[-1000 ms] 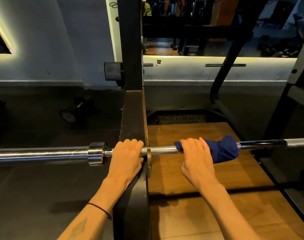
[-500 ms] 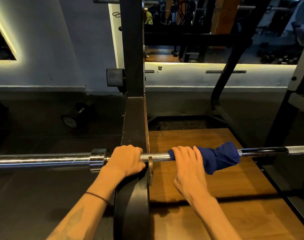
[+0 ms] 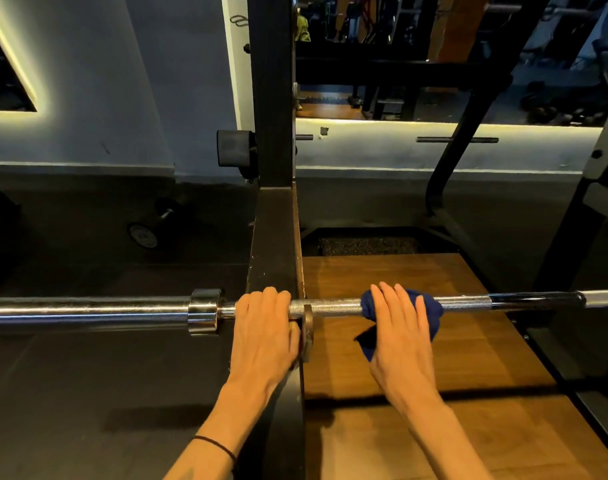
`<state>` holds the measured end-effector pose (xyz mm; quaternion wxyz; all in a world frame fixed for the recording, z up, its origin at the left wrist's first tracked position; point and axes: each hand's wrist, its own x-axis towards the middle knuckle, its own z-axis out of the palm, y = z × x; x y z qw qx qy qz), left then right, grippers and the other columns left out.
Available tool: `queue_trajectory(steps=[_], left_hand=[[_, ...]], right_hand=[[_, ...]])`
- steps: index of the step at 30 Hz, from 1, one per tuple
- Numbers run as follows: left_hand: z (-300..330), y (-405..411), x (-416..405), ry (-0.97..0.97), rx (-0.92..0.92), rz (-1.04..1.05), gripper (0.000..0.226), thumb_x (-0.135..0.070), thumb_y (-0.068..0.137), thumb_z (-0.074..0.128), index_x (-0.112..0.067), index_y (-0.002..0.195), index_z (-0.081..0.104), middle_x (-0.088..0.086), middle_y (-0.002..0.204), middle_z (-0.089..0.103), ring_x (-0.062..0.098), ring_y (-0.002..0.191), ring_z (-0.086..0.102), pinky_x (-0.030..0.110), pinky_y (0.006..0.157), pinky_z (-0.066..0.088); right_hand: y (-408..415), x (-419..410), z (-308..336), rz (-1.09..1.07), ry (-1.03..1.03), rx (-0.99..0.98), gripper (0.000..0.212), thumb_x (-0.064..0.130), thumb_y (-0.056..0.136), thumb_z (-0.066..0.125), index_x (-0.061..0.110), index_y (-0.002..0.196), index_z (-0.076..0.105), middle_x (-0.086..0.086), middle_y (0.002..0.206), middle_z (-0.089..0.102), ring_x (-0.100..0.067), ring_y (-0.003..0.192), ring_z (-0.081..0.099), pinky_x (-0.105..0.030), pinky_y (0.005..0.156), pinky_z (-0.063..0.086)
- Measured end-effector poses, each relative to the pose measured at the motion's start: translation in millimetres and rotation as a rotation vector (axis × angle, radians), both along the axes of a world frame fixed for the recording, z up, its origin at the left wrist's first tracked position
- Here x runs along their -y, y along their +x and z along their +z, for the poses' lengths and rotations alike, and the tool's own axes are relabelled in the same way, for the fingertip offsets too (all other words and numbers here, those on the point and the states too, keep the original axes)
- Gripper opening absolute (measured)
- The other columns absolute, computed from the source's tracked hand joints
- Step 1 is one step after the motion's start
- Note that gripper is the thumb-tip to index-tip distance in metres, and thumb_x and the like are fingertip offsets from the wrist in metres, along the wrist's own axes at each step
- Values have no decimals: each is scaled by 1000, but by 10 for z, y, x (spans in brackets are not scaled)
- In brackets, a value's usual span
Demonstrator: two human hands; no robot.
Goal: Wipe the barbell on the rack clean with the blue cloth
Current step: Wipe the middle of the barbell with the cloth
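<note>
Barbell (image 3: 333, 306) under both hands, cloth (image 3: 430, 313) between.

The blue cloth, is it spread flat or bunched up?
Bunched: the blue cloth is wrapped around the barbell under the right hand.

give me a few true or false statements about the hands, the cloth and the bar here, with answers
1. The right hand presses the blue cloth onto the barbell. True.
2. The left hand holds a second cloth. False: it grips the bare bar next to the black rack upright.
3. The cloth lies on the wooden platform. False: it is wrapped over the bar, under the right hand.
4. A dumbbell lies on the dark floor at the left. True.
5. Weight plates are loaded on the bar's left sleeve. False: the sleeve is bare.
</note>
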<state>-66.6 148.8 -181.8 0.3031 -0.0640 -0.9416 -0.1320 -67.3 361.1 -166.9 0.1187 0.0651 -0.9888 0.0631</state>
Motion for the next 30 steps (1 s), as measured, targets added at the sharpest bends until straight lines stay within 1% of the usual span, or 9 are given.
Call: queue_trajectory(steps=[3,9,13,16,20,24,26,28,30], left_hand=[[-5,110,-39,50,-8,-11,26,-27,87,55,-17,111,56,-1,102,54,18,94,49,35,94,35],[-32,167,63,49,40,-65,40,-37,96,44,-15,127,57,1,120,59,18,113,53,36,108,34],[-52,139,98,84,36,-98,38,-35,99,43,-15,126,60,0,118,59,15,109,53,27,107,29],[-80,125,88,147,-24,-92,34,-29,99,48,-12,124,62,1,116,60,15,107,54,22,109,25],[-92,154,14,187,-105,-44,33,-15,89,66,-9,121,66,4,115,65,17,109,58,27,113,28],[-5,150,44,178,-97,-34,32,-20,82,67,-11,113,70,3,107,67,18,99,60,29,97,41],[53,141,75,178,-64,-55,28,-20,81,65,-13,108,69,0,100,64,16,90,56,28,83,43],[95,132,82,176,-50,-66,24,-17,80,65,-13,103,67,0,93,60,15,82,49,27,73,41],[116,121,74,154,-50,-47,18,-10,77,70,-13,94,64,0,88,55,15,78,44,28,65,41]], right_hand=[[48,296,16,20,-12,-29,108,-2,47,87,8,147,48,-15,153,48,-35,146,37,-56,119,23],[58,507,117,371,119,-40,87,13,63,70,9,148,49,-11,151,51,-30,140,48,-48,116,28],[-76,126,228,242,39,17,82,26,79,79,19,151,40,0,150,47,-21,141,42,-37,124,18],[-83,-51,222,120,-34,14,73,50,63,89,24,123,57,6,118,57,-18,117,54,-40,115,29],[-6,267,210,65,-75,2,82,16,83,74,18,154,33,-1,158,36,-23,152,24,-42,126,-2],[15,580,139,328,21,20,98,17,65,87,15,152,42,-6,154,47,-27,146,39,-44,121,9],[-40,540,170,382,-3,14,90,17,76,80,15,155,37,-5,158,42,-26,148,36,-40,125,8],[-54,368,231,338,-32,43,81,14,85,71,16,156,32,-4,158,38,-26,148,33,-39,127,9],[-65,100,224,215,-36,-17,80,7,70,78,11,144,49,-6,138,56,-29,132,52,-42,123,23]])
